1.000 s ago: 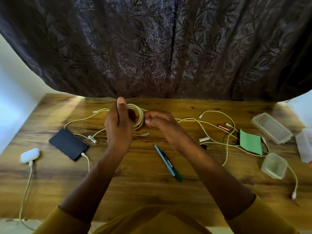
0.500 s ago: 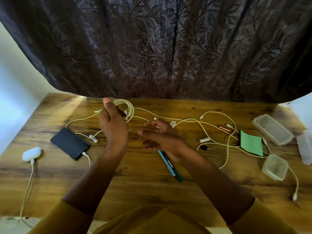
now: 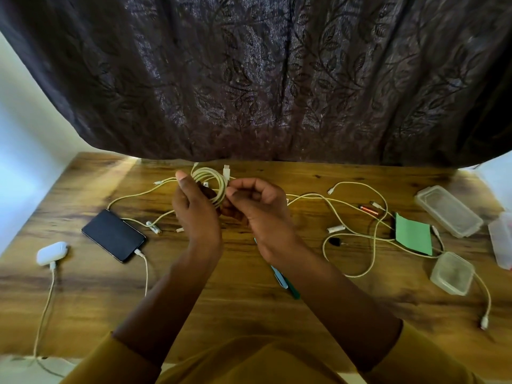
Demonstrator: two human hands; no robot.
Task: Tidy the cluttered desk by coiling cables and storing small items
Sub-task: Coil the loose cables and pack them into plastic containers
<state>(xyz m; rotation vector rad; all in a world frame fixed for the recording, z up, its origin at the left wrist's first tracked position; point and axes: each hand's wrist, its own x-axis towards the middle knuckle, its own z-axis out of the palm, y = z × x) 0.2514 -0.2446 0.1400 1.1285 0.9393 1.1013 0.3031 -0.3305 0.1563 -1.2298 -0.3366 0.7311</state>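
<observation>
My left hand [image 3: 198, 214] gripped the coiled cream-white cable [image 3: 212, 184] above the far edge of the wooden counter [image 3: 249, 309], so the loops stayed together. The fingers [image 3: 243, 193] of my right hand [image 3: 263, 214] pinched its loose end. Both clear plastic containers [image 3: 448, 210] near the right edge seemed empty.

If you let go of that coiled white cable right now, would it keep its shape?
Probably not: the coiled cable looks thin and floppy, like the loose cables snaking over the desk. Untied, its loops would likely spring apart.
</observation>
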